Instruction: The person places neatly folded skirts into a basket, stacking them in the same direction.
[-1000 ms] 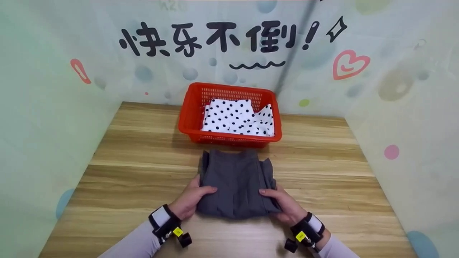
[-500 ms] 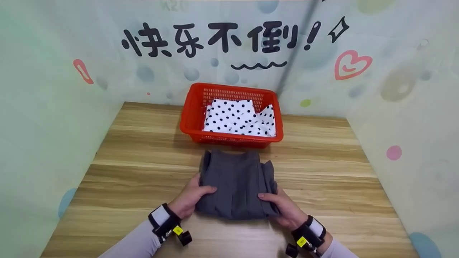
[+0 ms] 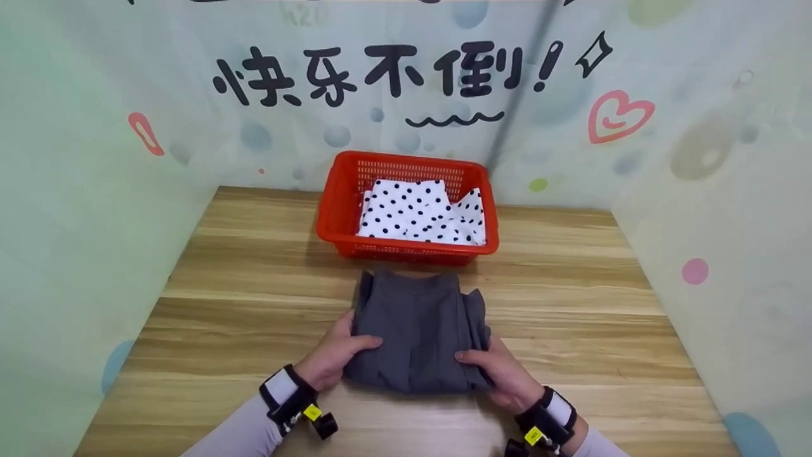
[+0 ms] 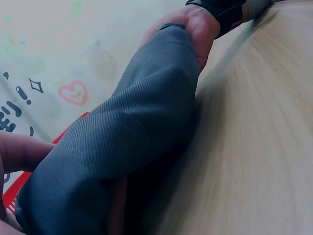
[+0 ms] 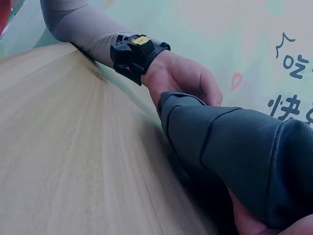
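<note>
A folded dark grey garment [image 3: 415, 336] with pleat-like creases lies in front of the basket in the head view. My left hand [image 3: 333, 355] grips its left side, thumb on top; in the left wrist view a finger shows beneath the cloth [image 4: 127, 112]. On the opposite side my right hand [image 3: 507, 374] holds it the same way, with fingers under the cloth [image 5: 239, 142] in the right wrist view. The near edge stands slightly off the table, with dark shadow below. Most fingers of both hands are hidden by the fabric.
Behind the garment stands a red plastic basket [image 3: 406, 252] with white, black-dotted cloth [image 3: 409, 209] inside. The wooden table [image 3: 241, 304] is bounded by printed wall sheets at the back and both sides. A strap-mounted camera sits on each wrist.
My right hand has shifted slightly toward me along the garment's side. The left hand keeps its hold, and the head view has tilted a little upward.
</note>
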Available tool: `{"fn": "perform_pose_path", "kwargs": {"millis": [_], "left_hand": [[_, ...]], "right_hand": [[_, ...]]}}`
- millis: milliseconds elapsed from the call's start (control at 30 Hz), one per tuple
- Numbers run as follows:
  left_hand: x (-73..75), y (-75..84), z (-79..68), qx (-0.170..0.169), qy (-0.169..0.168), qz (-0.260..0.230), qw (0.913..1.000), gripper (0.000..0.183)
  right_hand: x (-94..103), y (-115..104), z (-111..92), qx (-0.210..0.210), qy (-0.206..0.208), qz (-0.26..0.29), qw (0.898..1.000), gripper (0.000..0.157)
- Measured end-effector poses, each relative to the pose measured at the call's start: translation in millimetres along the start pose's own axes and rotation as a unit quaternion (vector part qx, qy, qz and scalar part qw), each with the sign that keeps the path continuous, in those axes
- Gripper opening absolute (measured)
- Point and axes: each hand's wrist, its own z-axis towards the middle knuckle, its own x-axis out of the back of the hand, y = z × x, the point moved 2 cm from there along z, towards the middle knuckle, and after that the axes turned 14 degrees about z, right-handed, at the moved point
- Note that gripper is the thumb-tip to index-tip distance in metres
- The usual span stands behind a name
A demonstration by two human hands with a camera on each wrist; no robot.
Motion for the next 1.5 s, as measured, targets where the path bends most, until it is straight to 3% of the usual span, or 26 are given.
{"fn": "perform_pose_path", "kwargs": {"millis": [267,700,900,1100,1333,1500], "left_hand": [[16.5,7.9,-6.2,-0.016,0.002,0.009,0.9998,0.069],[10.9,27.9,-10.0,-0.020,0.027,0.002,0.9994,0.075],[9.8,44.8,-12.1,-0.033,0.026,-0.001,0.9991,0.072],[15.2,71.3,-10.6,-0.057,0.018,-0.009,0.9982,0.070],[21.2,108.2,6.6,-0.103,0.024,-0.044,0.9934,0.066],[24.8,126.7,27.6,-0.119,0.021,-0.076,0.9898,0.060]], "right_hand": [[-5.5,-2,4,0.000,0.016,-0.025,1.000,0.065],[-11.1,-18,-2,0.027,0.016,-0.028,0.999,0.065],[-23.9,-37,-9,0.044,0.003,-0.031,0.999,0.064],[-45.7,-68,-11,0.053,-0.002,-0.064,0.997,0.064],[-64.8,-107,8,0.095,-0.010,-0.063,0.993,0.051],[-65.3,-128,31,0.111,-0.018,-0.040,0.993,0.054]]}}
